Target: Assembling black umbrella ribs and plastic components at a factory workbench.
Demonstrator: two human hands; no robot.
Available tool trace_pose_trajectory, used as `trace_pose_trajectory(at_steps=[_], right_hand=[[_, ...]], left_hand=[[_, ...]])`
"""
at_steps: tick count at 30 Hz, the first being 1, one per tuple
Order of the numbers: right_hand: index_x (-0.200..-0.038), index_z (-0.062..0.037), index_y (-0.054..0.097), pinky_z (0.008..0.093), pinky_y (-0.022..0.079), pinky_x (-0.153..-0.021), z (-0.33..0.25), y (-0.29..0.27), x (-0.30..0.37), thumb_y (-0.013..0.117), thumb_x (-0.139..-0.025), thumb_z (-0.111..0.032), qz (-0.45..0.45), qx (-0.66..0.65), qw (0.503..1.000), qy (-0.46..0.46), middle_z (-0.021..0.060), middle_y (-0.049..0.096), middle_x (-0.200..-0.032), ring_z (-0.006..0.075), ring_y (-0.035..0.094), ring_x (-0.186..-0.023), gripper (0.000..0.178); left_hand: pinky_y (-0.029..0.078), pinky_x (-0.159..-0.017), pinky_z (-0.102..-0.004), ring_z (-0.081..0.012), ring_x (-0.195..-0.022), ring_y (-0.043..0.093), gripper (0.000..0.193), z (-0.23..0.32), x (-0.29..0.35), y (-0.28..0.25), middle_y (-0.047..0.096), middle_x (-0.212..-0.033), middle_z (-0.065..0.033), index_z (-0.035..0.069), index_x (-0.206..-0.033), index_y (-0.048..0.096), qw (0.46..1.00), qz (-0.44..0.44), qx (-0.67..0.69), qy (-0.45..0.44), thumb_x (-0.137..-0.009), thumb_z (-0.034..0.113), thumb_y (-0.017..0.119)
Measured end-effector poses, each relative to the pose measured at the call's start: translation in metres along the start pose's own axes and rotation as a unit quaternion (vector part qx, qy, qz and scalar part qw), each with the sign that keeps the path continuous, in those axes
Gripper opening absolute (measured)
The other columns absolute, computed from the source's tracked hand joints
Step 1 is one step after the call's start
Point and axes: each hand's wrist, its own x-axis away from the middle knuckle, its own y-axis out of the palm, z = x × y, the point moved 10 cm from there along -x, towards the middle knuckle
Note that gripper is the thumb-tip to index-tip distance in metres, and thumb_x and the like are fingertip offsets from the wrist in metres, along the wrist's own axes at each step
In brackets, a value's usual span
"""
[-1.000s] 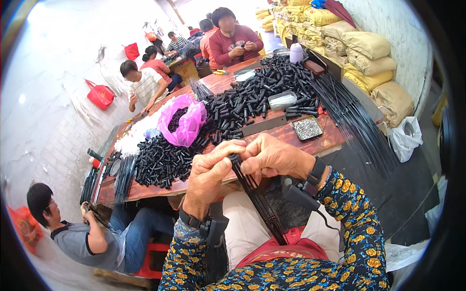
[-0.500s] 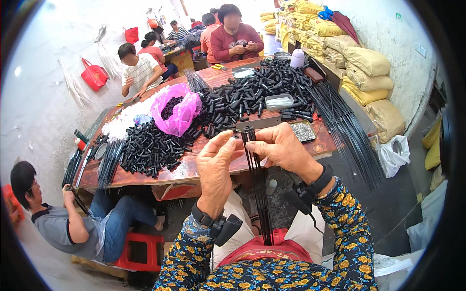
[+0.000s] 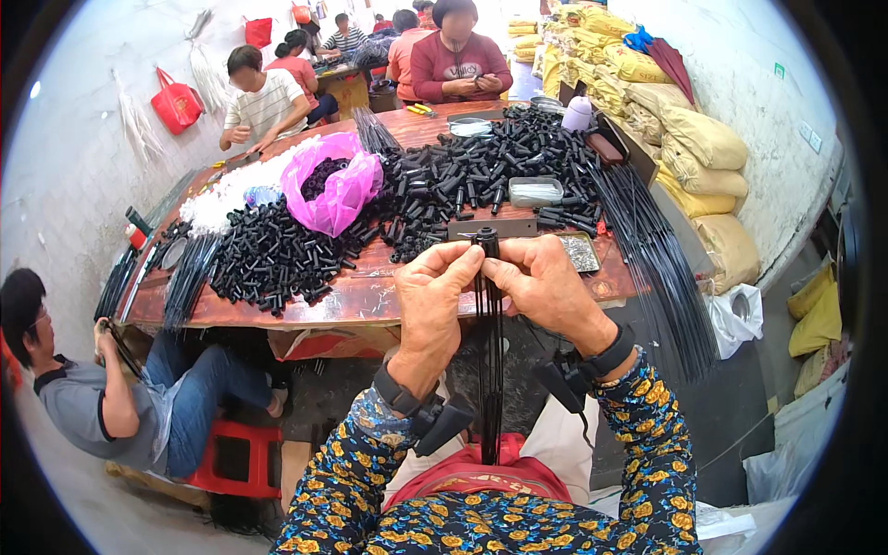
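Observation:
An upright bundle of thin black umbrella ribs hangs between my hands, its lower end reaching my lap. At its top sits a small round black plastic hub. My left hand is closed, thumb and forefinger pinching the ribs just under the hub from the left. From the other side my right hand pinches the same spot, fingers curled. The two thumbs almost meet in front of the ribs. Whether a smaller piece is hidden between the fingertips, I cannot make out.
A heap of black plastic tubes covers much of the red-brown table, around a pink plastic bag. Beside my right hand lies a tray of small metal pieces. Long black rods overhang the right edge. Co-workers sit around the tables.
My left hand has come in closer to the hub, its fingers now pressed against the ribs. The bundle stands straighter. My view has shifted slightly.

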Motion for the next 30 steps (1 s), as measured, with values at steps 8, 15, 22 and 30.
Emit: trace_pose_trajectory(at_steps=[8, 15, 22, 30], right_hand=[[-0.099, -0.0012, 0.071, 0.0186, 0.050, -0.047, 0.010, 0.001, 0.000, 0.060, -0.094, -0.016, -0.131, -0.102, 0.986, 0.032, -0.0014, 0.065, -0.076, 0.0035, 0.056, -0.055, 0.019], [-0.100, -0.0012, 0.071, 0.0174, 0.049, -0.046, 0.010, 0.003, 0.004, 0.063, -0.093, -0.023, -0.187, -0.150, 0.970, 0.039, -0.0004, 0.066, -0.079, 0.0026, 0.054, -0.054, 0.025], [-0.095, -0.0016, 0.070, 0.0176, 0.044, -0.042, 0.025, 0.017, 0.008, 0.059, -0.096, -0.032, -0.157, -0.234, 0.958, 0.044, 0.0019, 0.067, -0.077, 0.0069, 0.057, -0.051, 0.033], [-0.118, 0.0036, 0.061, 0.0185, 0.048, -0.048, 0.027, 0.037, 0.024, 0.055, -0.096, -0.040, -0.081, -0.333, 0.937, 0.065, 0.0149, 0.071, -0.092, 0.0124, 0.066, -0.068, 0.049]], left_hand=[[0.053, -0.061, -0.0236, -0.0117, -0.067, 0.064, 0.009, 0.000, -0.008, 0.006, 0.067, -0.082, -0.0048, 0.003, -0.090, 0.066, 0.990, -0.101, -0.062, -0.081, -0.084, 0.005, 0.072], [0.050, -0.070, -0.0205, -0.0081, -0.083, 0.060, 0.048, 0.004, -0.010, 0.028, 0.067, -0.096, -0.0049, -0.001, -0.123, 0.059, 0.953, -0.249, -0.154, -0.081, -0.084, 0.022, 0.074], [0.050, -0.084, -0.0267, -0.0153, -0.102, 0.060, 0.047, 0.001, -0.005, 0.040, 0.061, -0.121, -0.0134, -0.005, -0.125, 0.057, 0.930, -0.333, -0.081, -0.131, -0.087, 0.020, 0.067], [0.053, -0.086, -0.0382, -0.0270, -0.093, 0.067, 0.024, 0.041, -0.017, 0.043, 0.069, -0.094, -0.0187, -0.003, -0.106, 0.064, 0.976, -0.208, -0.041, -0.051, -0.085, 0.008, 0.068]])
